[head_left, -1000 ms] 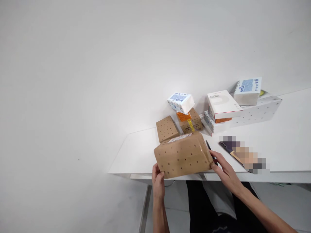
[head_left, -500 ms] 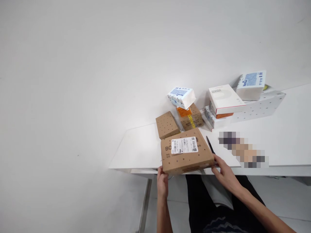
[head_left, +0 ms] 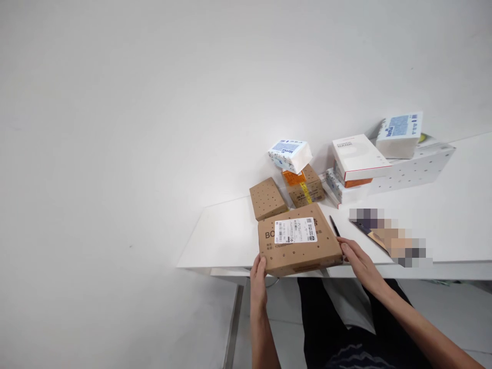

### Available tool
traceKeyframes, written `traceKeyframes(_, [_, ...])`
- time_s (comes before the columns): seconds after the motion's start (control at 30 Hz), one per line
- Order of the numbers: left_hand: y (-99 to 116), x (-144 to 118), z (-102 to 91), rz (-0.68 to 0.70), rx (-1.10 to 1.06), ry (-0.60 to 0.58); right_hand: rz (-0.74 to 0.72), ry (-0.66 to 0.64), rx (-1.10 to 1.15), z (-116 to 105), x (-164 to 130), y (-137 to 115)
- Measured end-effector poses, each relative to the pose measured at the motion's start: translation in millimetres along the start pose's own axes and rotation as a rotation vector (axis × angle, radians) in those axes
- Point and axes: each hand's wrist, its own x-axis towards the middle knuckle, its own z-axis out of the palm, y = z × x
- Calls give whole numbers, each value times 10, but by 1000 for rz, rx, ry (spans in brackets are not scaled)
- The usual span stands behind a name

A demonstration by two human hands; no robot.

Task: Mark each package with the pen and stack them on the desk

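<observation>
White table [head_left: 223, 236]: left hand [head_left: 258, 274] and right hand [head_left: 358, 259] grip the cardboard box [head_left: 299, 241].

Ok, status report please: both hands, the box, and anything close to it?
Left hand, right hand grip brown box ends. Box flat at table edge, label up. Pen right beside it.

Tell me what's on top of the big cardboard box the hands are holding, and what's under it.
On top of the cardboard box lies a white shipping label, partly covering dark printed letters. Under it is the white table; the box hides anything else beneath. The left hand and right hand grip its ends.
</observation>
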Motion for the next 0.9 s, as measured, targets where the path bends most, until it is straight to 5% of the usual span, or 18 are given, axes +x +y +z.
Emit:
traceKeyframes(0.2, [-42,-81,-99,89,-190,-174,-31,-90,121,-24,-77,28])
traceKeyframes(0.47, [-234,-18,20,112,-155,-113,-35,-25,97,-46,63,265])
traceKeyframes(0.63, [-266,-40,94,91,-83,-78,8,13,-297,-121,396,326])
traceKeyframes(0.8, [-196,-125,202,105,-37,-98,44,-139,-829,-97,611,132])
traceKeyframes(0.9, [-176,-154,228,132,-20,-107,32,-233,-930,-65,646,0])
